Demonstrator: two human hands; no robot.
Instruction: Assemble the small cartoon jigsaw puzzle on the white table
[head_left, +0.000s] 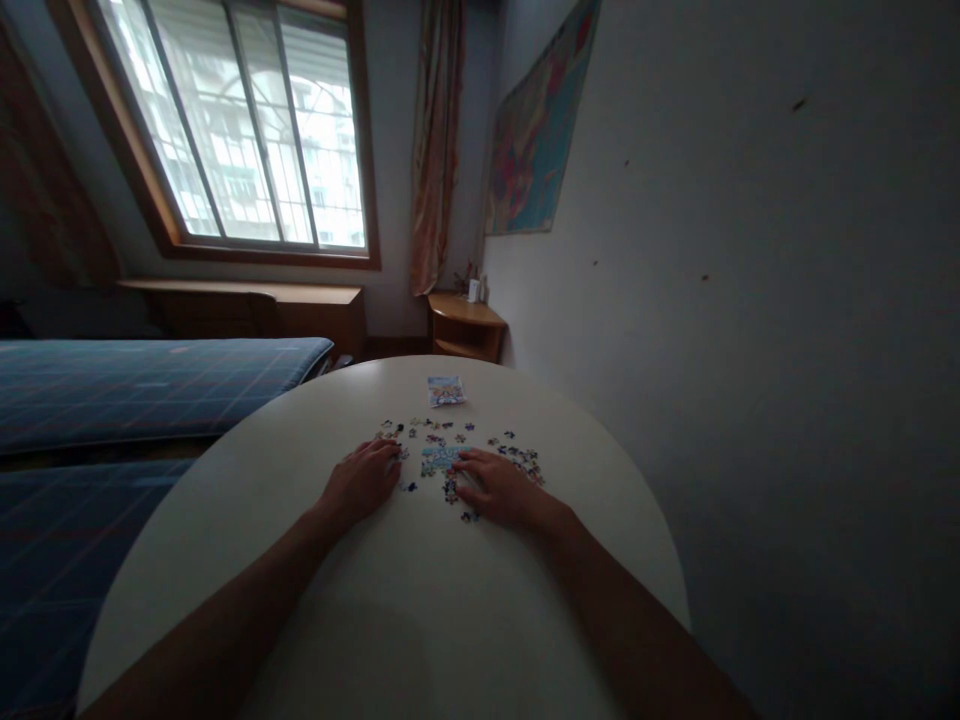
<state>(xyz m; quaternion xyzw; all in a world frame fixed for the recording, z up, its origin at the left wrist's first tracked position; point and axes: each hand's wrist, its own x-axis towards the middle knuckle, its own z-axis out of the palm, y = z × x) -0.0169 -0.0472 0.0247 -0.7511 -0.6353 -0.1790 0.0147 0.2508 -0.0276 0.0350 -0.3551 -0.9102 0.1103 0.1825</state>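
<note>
beneath the flat, partly joined puzzle [439, 459] spreads a smooth, pale round table [360, 600]. the right hand [496, 486] overlaps the puzzle's right side, the left hand [363, 477] lies left of it, fingers bent; whether either grips anything, i cannot tell. beyond it, a rectangular picture packet [446, 391]; around it, knobbed loose pieces [469, 427].

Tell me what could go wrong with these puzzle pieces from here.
The right hand rests at what looks like a joined section; a careless drag might break it apart. Loose pieces lie close beside the left hand, so a sweep could scatter them across the table.
</note>
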